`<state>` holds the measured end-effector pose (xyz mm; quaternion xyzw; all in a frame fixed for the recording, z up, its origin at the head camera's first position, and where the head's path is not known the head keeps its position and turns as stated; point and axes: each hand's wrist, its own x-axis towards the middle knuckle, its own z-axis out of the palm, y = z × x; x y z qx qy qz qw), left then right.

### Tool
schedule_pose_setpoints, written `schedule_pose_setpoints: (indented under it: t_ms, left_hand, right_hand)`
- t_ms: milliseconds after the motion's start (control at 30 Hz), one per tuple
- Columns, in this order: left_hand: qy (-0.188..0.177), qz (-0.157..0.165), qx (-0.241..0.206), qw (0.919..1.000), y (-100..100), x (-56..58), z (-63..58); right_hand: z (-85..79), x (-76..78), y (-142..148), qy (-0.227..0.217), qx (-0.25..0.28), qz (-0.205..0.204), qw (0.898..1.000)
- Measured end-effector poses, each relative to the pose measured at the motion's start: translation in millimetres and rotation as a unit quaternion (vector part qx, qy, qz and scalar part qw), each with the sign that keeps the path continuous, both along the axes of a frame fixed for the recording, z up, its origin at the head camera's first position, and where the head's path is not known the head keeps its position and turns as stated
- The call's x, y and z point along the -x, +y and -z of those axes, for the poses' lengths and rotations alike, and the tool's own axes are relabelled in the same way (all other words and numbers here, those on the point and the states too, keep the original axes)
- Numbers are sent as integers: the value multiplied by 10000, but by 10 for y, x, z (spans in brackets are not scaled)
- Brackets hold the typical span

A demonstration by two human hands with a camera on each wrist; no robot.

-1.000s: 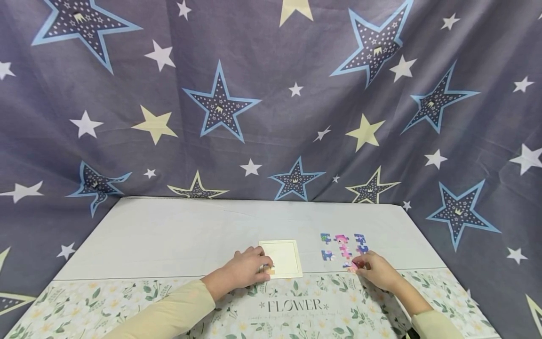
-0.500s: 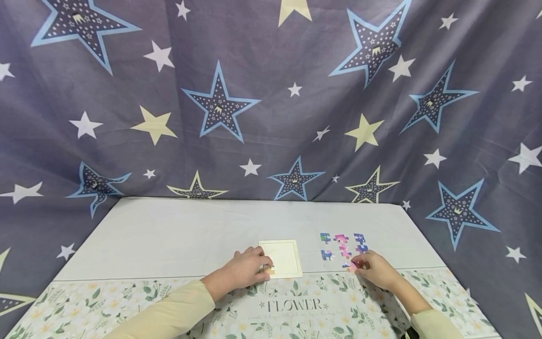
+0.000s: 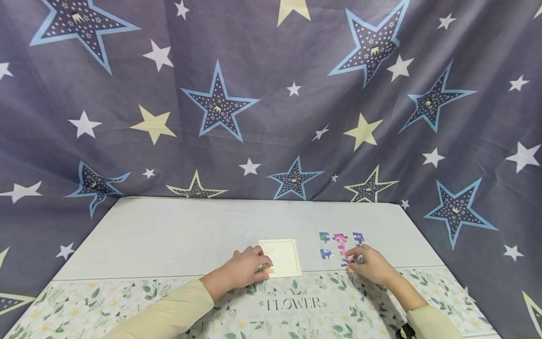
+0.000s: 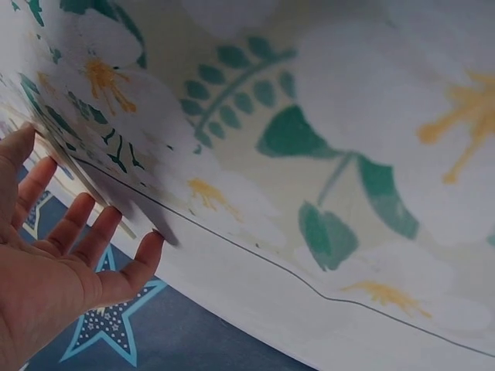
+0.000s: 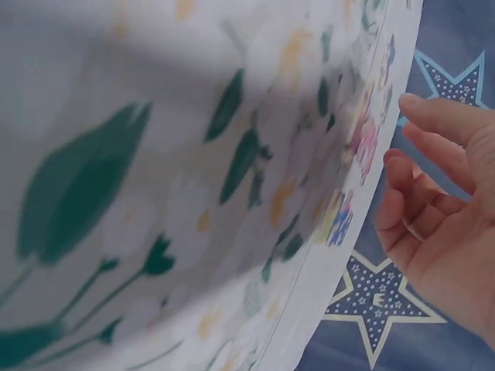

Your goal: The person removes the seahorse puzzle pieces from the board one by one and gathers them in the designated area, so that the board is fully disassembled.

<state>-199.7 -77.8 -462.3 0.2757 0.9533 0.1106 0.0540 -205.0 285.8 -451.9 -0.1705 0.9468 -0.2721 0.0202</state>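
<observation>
In the head view my left hand (image 3: 247,268) rests at the left edge of a cream puzzle tray (image 3: 287,256). A small puzzle piece (image 3: 270,270) shows in the tray's lower left corner, partly hidden by the fingers. Spread fingertips of this hand touch the tray's edge in the left wrist view. My right hand (image 3: 370,263) hovers over loose puzzle pieces, thumb and index finger apart. A pink puzzle piece (image 3: 340,239) and a blue puzzle piece (image 3: 326,254) lie beyond and left of it. The right wrist view shows this hand's fingers loosely bent with nothing between them.
Another blue piece (image 3: 324,237) and a dark blue one (image 3: 358,237) lie at the back of the group. A floral cloth (image 3: 296,306) covers the table's near part, and its far part is white (image 3: 190,235). A star-patterned curtain (image 3: 254,70) hangs behind.
My right hand has shifted slightly away from me and left, off the pink and red piece at the near end, and its fingers have spread. The left hand and tray stay put.
</observation>
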Motion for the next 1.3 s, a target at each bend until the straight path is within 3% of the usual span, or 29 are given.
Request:
schedule_pose_setpoints:
  t_ms: [500,800,1033,1300]
  left_hand:
    - [-99,-4,-79,9999,-8,-10,-16]
    - [-99,-5,-33,9999,-47,-24,-29]
    - [-17,-134,72,9999,-94,-19,-23]
    - [-45,-314,1,9995,-176,16,-23]
  right_hand:
    - [-29,75,-519,173,439,-430,9980]
    - [10,91,-919,50,377,-738,9965]
    - [31,81,-1158,-40,487,-1044,9933]
    - [57,82,-1422,-168,498,-1105,9925]
